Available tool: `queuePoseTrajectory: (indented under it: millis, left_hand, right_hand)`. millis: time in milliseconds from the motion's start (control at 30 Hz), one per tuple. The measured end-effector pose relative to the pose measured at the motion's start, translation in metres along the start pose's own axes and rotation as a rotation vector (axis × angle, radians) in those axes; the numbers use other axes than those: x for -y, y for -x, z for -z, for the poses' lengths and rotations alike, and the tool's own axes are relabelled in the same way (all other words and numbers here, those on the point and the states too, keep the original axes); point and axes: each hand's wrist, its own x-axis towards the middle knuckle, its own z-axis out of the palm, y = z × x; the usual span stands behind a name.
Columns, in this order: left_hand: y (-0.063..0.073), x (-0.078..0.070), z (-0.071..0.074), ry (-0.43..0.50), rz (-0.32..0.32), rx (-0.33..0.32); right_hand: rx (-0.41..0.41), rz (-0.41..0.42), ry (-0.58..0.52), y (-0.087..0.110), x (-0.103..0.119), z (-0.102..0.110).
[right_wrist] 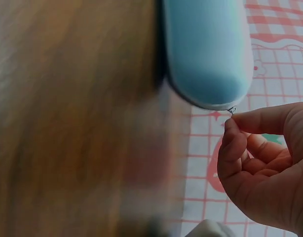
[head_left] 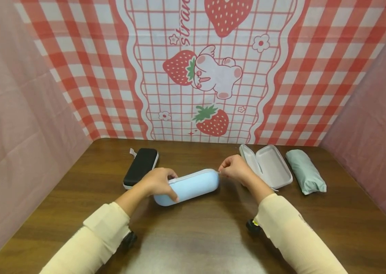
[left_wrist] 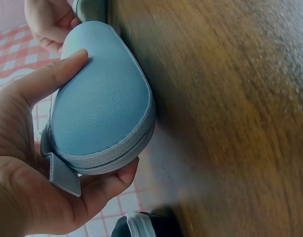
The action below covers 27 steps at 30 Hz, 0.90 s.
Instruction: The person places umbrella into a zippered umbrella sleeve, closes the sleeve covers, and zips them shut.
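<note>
A light blue zippered case [head_left: 196, 187] lies at a slant in the middle of the wooden table. My left hand [head_left: 158, 182] grips its left end, thumb across the near side and fingers round the far side. A short grey fabric loop [left_wrist: 65, 176] sticks out from that end beside the palm. At the case's right end, my right hand [head_left: 236, 168] pinches the small metal zipper pull [right_wrist: 232, 111] between thumb and index finger. The zipper seam [left_wrist: 112, 155] runs joined around the left end.
To the left lies a black case [head_left: 142, 164] with light trim. Behind my right hand is a grey case [head_left: 275, 167], spread open. A pale green soft bundle [head_left: 305, 171] lies at the far right. A checked strawberry cloth [head_left: 100, 87] hangs along the table's back edge.
</note>
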Motion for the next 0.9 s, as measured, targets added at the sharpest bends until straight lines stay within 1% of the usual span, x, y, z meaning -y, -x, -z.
queuePoseTrajectory:
  millis: [100,200,267,333,400,467,567,600,667,733,800,900]
  left_hand:
    - [-0.001,0.0,0.0,0.014,0.002,0.005]
    - [-0.002,0.0,0.0,0.019,0.003,0.007]
    - [-0.003,0.0,0.0,0.024,0.002,0.009]
    - [-0.003,0.001,0.0,0.037,0.006,0.017]
    - [-0.003,0.003,0.001,0.057,0.011,0.032]
    - [-0.003,0.005,0.002,0.087,0.014,0.061]
    - [-0.004,0.008,0.006,0.13,0.019,0.122]
    - [-0.005,0.008,0.008,0.145,0.013,0.143]
    - [-0.006,0.01,0.01,0.155,-0.017,0.167]
    - [-0.007,0.009,0.012,0.14,-0.07,0.165]
    - [-0.007,0.008,0.014,0.092,-0.158,0.136]
    - [-0.006,0.002,0.019,-0.019,-0.274,0.073]
  right_hand:
    - [0.01,-0.025,0.051,0.002,-0.006,-0.002]
    - [0.025,-0.039,0.075,0.003,-0.01,-0.004]
    - [0.033,-0.026,0.095,0.003,-0.012,-0.005]
    - [0.047,0.003,0.124,0.004,-0.011,-0.004]
    - [0.063,0.069,0.175,0.004,-0.011,-0.003]
    - [0.066,0.163,0.246,0.003,-0.01,-0.003]
    - [0.045,0.303,0.356,0.001,-0.011,-0.005]
    - [0.031,0.334,0.389,0.001,-0.011,-0.006]
    - [0.016,0.366,0.422,-0.001,-0.011,-0.008]
    - [0.007,0.377,0.443,-0.001,-0.011,-0.009]
    - [-0.005,0.369,0.449,-0.002,-0.01,-0.011]
    - [-0.019,0.363,0.456,-0.003,-0.01,-0.012]
